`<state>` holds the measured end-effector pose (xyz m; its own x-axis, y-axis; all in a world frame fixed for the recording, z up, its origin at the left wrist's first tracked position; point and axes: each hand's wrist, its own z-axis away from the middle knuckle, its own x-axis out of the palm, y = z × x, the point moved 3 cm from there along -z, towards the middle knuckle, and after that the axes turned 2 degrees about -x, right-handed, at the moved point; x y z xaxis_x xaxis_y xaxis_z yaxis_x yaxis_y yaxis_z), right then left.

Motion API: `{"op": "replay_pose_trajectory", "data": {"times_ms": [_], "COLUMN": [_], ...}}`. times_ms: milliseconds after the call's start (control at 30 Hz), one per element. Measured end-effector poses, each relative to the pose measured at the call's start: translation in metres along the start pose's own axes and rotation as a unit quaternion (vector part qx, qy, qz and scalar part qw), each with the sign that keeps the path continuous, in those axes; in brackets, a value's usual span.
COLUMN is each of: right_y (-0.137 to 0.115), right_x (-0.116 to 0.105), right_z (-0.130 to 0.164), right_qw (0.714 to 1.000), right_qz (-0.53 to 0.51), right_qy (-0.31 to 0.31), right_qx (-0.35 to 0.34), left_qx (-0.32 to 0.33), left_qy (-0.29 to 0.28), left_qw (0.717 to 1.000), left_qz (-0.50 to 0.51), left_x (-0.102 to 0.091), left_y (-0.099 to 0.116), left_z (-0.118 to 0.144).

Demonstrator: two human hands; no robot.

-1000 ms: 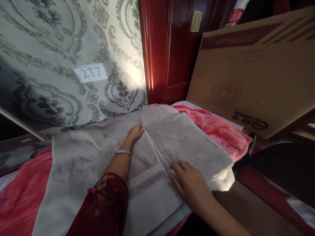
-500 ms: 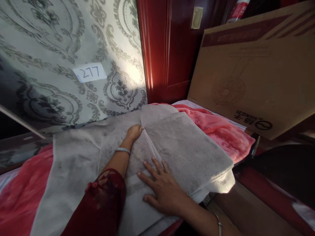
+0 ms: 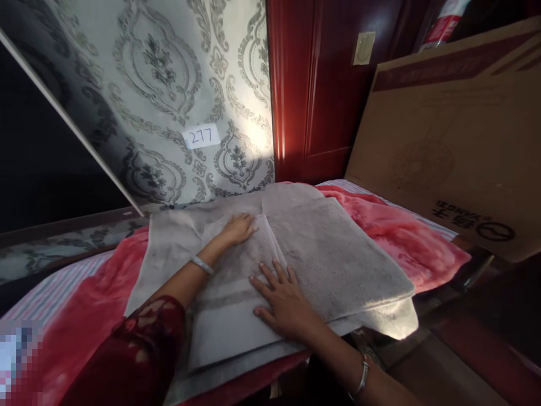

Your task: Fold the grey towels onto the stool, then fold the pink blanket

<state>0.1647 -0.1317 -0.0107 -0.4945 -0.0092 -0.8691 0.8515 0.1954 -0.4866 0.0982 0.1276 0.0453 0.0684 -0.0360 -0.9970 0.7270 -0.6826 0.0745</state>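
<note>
A grey plush fabric piece (image 3: 338, 254), folded in layers, lies spread before me. Its left flap (image 3: 232, 332) shows a paler, smooth band toward the front. My left hand (image 3: 239, 228) rests palm down on this flap, fingers stretched out, close to the fold line where the two folded parts meet. Lower and to the right, my right hand (image 3: 285, 301) lies flat on the fabric with its fingers spread, across the front end of that fold. Neither hand grips anything. The fabric under both palms is hidden.
Beneath the grey fabric are a pink-red blanket (image 3: 393, 237) and a striped sheet (image 3: 59, 287). Patterned wallpaper (image 3: 160, 62) with a paper marked 277 (image 3: 202, 136) rises behind, beside a dark red door panel (image 3: 296, 84). A large cardboard box (image 3: 456, 135) stands at the right.
My left hand has gone from pinching the fabric's edge at the fold to lying flat on the flap. My right hand stays about where it was. The view has swung left.
</note>
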Motion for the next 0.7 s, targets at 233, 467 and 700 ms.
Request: {"op": "replay_pose_trajectory", "data": {"times_ms": [233,467,700], "right_y": [-0.001,-0.002,-0.003], "right_x": [-0.001,-0.002,-0.001], "right_z": [0.0,-0.003,-0.004], "right_qw": [1.0,0.999,0.999], "right_qz": [0.013,0.029,0.025], "right_qy": [0.004,-0.014,-0.02], "right_qx": [-0.004,0.0,0.005], "left_qx": [-0.019,-0.024,-0.027], "left_qy": [-0.038,-0.042,0.012], "left_qw": [0.999,0.998,0.998], "left_qz": [-0.017,-0.037,-0.058], "left_x": [0.037,0.027,0.003], "left_y": [-0.008,-0.003,0.022], "left_z": [0.029,0.03,0.052]}}
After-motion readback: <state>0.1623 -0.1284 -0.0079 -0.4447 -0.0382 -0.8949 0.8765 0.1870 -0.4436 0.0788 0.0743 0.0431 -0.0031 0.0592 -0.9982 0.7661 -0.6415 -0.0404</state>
